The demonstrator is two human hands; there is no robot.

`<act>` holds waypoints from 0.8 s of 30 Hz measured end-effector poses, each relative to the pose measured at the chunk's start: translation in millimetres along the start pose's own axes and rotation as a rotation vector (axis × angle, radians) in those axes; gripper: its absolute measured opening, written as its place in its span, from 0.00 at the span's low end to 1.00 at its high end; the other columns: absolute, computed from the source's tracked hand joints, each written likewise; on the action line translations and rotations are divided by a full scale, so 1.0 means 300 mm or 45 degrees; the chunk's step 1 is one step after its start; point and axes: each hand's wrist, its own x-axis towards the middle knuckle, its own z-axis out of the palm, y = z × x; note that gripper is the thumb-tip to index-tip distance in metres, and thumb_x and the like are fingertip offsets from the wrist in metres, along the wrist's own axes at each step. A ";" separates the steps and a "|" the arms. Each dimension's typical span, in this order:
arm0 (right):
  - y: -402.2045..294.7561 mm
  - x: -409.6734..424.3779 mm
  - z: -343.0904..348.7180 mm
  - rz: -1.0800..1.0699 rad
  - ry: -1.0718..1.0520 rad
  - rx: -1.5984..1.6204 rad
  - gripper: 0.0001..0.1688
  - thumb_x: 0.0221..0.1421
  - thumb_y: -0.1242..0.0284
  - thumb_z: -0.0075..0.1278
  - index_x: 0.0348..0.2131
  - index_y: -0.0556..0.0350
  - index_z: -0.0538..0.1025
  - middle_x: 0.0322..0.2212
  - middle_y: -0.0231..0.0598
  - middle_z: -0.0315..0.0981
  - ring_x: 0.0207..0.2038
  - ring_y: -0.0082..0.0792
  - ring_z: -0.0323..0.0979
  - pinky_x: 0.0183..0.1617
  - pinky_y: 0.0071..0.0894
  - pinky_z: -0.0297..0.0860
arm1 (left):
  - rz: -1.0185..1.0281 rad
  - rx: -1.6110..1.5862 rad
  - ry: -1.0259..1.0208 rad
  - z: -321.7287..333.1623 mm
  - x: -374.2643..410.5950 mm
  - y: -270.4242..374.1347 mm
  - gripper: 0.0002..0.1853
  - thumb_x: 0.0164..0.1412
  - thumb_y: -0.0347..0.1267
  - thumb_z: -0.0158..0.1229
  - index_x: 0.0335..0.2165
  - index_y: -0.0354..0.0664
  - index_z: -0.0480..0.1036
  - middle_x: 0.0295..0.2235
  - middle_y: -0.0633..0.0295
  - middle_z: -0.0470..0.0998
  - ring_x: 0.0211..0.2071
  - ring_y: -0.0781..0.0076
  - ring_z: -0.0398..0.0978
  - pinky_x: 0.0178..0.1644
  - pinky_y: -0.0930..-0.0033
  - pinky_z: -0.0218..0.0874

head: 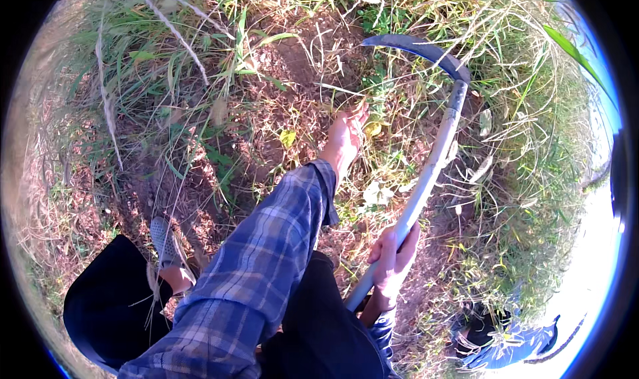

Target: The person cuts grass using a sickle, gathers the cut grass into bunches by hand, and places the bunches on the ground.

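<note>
My right hand (396, 261) is closed around the pale shaft of a long-handled sickle (434, 167). The sickle's curved dark blade (424, 49) lies over the grass at the upper right, its tip pointing left. My left hand (348, 132), at the end of a blue plaid sleeve, reaches down to dry grass stems (369, 107) left of the shaft. Its fingers are partly hidden among the stems, so whether it grips any cannot be told.
Tall grass (164, 69) and seed heads stand at the left and top. Bare soil (294, 64) shows between tufts. My shoe (163, 239) is at the lower left. Another person in blue (514, 346) is at the lower right, partly behind grass.
</note>
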 end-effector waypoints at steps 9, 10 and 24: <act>0.083 0.049 0.015 -0.003 -0.010 -0.196 0.32 0.57 0.73 0.44 0.57 0.66 0.54 0.21 0.35 0.66 0.15 0.18 0.61 0.16 0.18 0.60 | 0.024 0.262 -0.066 0.039 -0.106 0.334 0.13 0.66 0.36 0.41 0.40 0.40 0.67 0.18 0.71 0.63 0.16 0.85 0.58 0.18 0.81 0.50; 0.095 0.053 0.002 0.018 0.001 -0.193 0.32 0.57 0.73 0.44 0.57 0.66 0.54 0.20 0.34 0.65 0.14 0.18 0.61 0.16 0.19 0.59 | 0.148 0.669 -0.007 0.056 -0.136 0.346 0.12 0.67 0.35 0.41 0.41 0.40 0.67 0.20 0.71 0.65 0.14 0.85 0.56 0.15 0.81 0.44; 0.167 0.075 0.137 0.026 -0.339 -0.395 0.31 0.56 0.72 0.46 0.56 0.65 0.55 0.19 0.40 0.70 0.16 0.25 0.69 0.20 0.27 0.65 | 0.233 3.771 0.110 -0.346 -0.152 1.018 0.24 0.52 0.31 0.53 0.48 0.37 0.63 0.37 0.44 0.74 0.41 0.47 0.73 0.37 0.50 0.67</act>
